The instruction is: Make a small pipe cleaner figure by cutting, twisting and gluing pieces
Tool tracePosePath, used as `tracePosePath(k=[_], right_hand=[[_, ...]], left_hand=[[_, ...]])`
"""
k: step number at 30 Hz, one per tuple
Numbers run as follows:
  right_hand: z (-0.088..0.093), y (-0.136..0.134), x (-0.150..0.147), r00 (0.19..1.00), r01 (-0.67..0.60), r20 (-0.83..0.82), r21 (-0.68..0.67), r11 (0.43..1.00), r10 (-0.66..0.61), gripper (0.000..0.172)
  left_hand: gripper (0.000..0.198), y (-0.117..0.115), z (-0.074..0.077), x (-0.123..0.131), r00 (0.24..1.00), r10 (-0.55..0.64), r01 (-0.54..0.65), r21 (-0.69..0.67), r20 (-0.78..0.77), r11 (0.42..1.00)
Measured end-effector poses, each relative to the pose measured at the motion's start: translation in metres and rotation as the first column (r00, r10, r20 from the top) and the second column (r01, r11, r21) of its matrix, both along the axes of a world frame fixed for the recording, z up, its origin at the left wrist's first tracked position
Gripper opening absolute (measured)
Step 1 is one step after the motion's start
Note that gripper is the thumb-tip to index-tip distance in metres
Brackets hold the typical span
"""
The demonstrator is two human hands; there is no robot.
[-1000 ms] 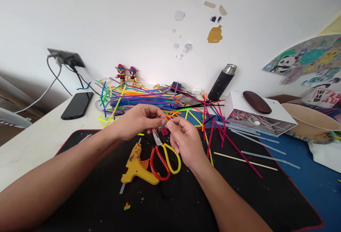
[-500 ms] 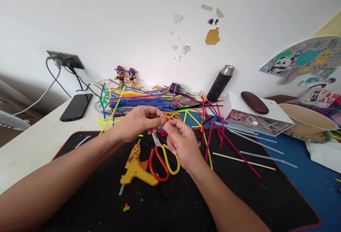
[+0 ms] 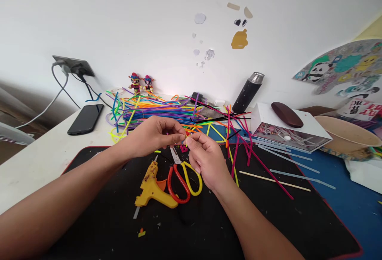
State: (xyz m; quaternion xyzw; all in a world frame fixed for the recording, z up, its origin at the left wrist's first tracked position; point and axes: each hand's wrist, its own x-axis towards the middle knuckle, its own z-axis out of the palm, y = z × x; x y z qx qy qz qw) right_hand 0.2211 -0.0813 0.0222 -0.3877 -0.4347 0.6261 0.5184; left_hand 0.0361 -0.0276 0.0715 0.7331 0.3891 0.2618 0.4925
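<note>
Over the black mat, my left hand (image 3: pixel 156 134) and my right hand (image 3: pixel 207 158) meet fingertip to fingertip. Both pinch a tiny red and yellow piece (image 3: pixel 187 134), mostly covered by the fingers, so its kind is unclear. Just below lie scissors (image 3: pixel 176 156) with one red and one yellow handle. To their left rests a yellow glue gun (image 3: pixel 151 190), a glue stick poking out of its back. A small magenta piece (image 3: pixel 184 148) shows beneath my fingers, near the scissor blades.
Behind my hands spreads a heap of coloured pipe cleaners (image 3: pixel 158 112). Magenta pipe cleaners (image 3: pixel 268 168), a wooden stick (image 3: pixel 274 181) and translucent glue sticks (image 3: pixel 301 178) lie right. Farther back stand a black flask (image 3: pixel 247 94) and white box (image 3: pixel 259 116); a phone (image 3: pixel 86 120) lies left.
Both hands stay together, with slight finger movement around the tiny piece. The view has shifted a little; the objects on the mat have not moved.
</note>
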Motion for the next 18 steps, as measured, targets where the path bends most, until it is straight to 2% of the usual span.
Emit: tracePosePath(k=[5,10,13,18], right_hand=[[-0.002,-0.0006,-0.0007,0.998,-0.041,0.057,0.013,0.999,0.04,0.037],[-0.003,-0.0014,-0.0008,0.996,-0.05,0.07,0.013,0.999,0.049,0.037],[-0.0036,-0.001,-0.0003,0.996,-0.054,0.075,0.019,0.998,0.053,0.037],[-0.0066,0.0004,-0.0009,0.997,-0.047,0.057,0.019,0.999,0.046,0.036]], left_hand=[[0.024,-0.0049,0.002,-0.0014,0.985,0.021,0.025,0.26,-0.174,0.965],[0.022,-0.0091,0.0044,-0.0013,0.963,0.053,0.064,0.414,-0.264,0.908],[0.02,-0.0095,0.0032,-0.0005,0.963,0.066,0.05,0.414,-0.262,0.909],[0.019,-0.0081,-0.0025,0.0016,0.981,0.071,-0.006,0.333,-0.182,0.943]])
